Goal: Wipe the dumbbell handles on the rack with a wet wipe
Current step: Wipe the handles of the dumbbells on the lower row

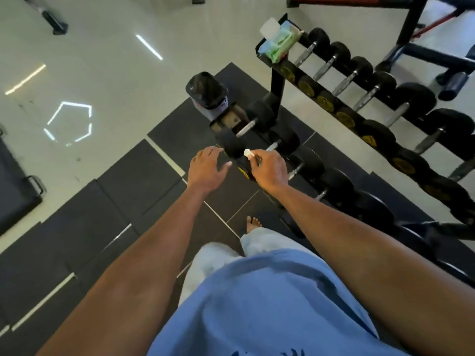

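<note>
A black two-tier dumbbell rack runs from the middle to the right edge, holding several black dumbbells with steel handles. My right hand grips a crumpled white wet wipe over the handle of the second dumbbell on the lower tier. My left hand hovers beside it with fingers relaxed, near the head of the first lower dumbbell. A green pack of wet wipes lies on the rack's top left end, one white sheet sticking up.
A bin lined with a black bag stands on the floor left of the rack. Dark rubber mats cover the floor under me. A bare foot shows below. A bench sits at the left edge; more equipment frames stand top right.
</note>
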